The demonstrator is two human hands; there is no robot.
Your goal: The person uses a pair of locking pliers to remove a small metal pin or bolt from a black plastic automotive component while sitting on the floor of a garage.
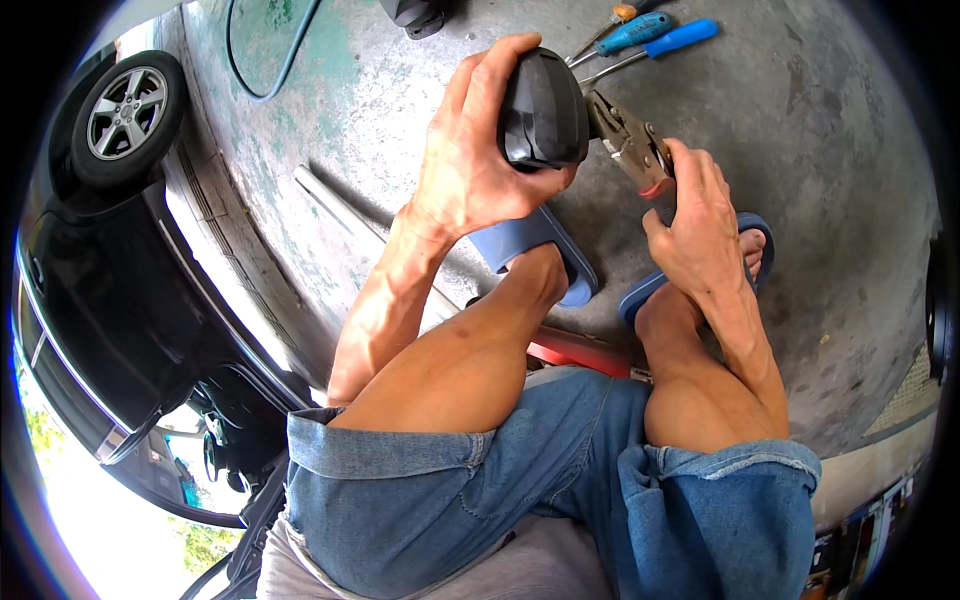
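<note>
My left hand (465, 160) wraps round a black, faceted, rounded housing (543, 110), held up above the floor between my knees. What kind of thing it is cannot be told from this side. My right hand (697, 215) is closed on a pair of pliers (632, 150) with worn metal jaws and red and dark grips. The pliers' jaw end meets the right side of the black housing; whether it bites on a part there is hidden. Beyond my hands, several screwdrivers (640, 35) lie on the floor, with blue handles and one yellowish.
A concrete floor (830, 200) spreads round my blue slippers (575, 265). At the left stands a black car (110, 290) with an open door. A metal pipe (340, 205), a blue hose (270, 90) and a black object (415, 15) lie farther off. Something red (585, 350) sits beneath me.
</note>
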